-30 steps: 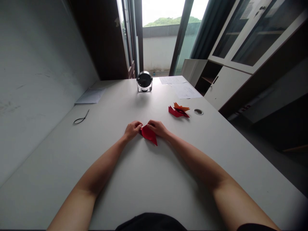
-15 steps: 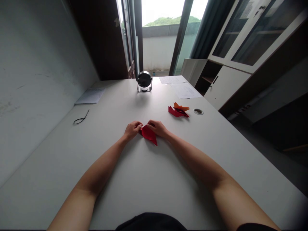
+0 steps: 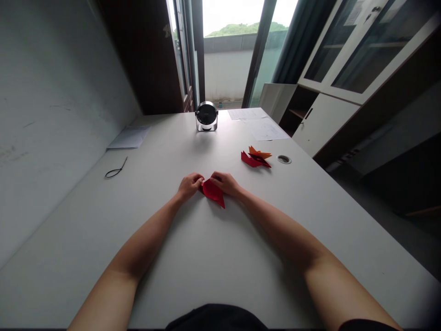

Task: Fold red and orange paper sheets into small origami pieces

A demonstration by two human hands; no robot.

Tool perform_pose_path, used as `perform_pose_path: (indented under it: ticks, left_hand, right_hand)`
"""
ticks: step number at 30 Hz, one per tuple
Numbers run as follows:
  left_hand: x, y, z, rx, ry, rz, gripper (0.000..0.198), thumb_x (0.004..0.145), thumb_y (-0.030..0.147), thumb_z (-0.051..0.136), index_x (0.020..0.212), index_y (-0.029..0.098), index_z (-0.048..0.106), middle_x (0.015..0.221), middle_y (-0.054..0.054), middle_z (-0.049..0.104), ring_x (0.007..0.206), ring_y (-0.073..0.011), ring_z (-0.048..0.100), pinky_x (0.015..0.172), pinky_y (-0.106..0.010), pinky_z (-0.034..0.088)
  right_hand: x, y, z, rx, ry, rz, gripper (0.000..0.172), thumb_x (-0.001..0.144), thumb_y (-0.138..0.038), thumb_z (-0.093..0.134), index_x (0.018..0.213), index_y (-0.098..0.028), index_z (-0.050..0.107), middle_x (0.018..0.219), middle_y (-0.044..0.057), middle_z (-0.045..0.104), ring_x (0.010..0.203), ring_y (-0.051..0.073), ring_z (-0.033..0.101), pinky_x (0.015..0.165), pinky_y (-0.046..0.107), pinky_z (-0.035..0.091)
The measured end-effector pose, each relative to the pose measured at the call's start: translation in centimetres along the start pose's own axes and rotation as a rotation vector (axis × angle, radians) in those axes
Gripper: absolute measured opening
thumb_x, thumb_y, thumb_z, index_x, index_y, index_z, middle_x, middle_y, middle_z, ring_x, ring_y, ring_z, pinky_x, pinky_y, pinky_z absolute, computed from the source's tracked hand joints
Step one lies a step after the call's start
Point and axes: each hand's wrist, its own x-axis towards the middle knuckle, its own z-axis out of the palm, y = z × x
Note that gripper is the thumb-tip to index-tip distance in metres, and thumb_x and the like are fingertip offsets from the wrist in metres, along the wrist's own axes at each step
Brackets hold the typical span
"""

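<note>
A partly folded sheet of red paper (image 3: pixel 214 192) is held between my hands just above or on the white table (image 3: pixel 193 257); one pointed corner hangs toward me on the right. My left hand (image 3: pixel 190 185) pinches its left edge, fingers closed. My right hand (image 3: pixel 224 183) grips the upper right part, with the thumb on the near face. The fingertips of both hands are partly hidden behind the paper. To the right lie folded paper figures, a red one (image 3: pixel 251 160) and an orange one (image 3: pixel 261 154), touching each other.
A grommet hole (image 3: pixel 284 159) is right of the paper figures. At the far edge stands a round black device in a metal bracket (image 3: pixel 206 115). Paper sheets (image 3: pixel 267 129) lie back right, more papers (image 3: pixel 129 137) back left. A black cable tie (image 3: pixel 115 172) lies at left.
</note>
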Motion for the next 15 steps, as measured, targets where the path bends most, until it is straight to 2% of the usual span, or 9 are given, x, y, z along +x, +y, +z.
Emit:
perform_pose_path:
  ticks: [15]
  left_hand:
    - [0.13,-0.40,0.09,0.017,-0.008,0.027,0.023,0.090,0.031,0.052,0.092,0.022,0.073,0.093,-0.004,0.073,0.083,-0.0183,0.065,0.075,-0.027,0.050]
  right_hand:
    - [0.07,0.16,0.10,-0.011,0.010,0.003,0.024,0.088,-0.039,0.054,0.086,-0.019,0.067,0.076,0.000,0.068,0.067,0.013,0.052,0.064,0.025,0.038]
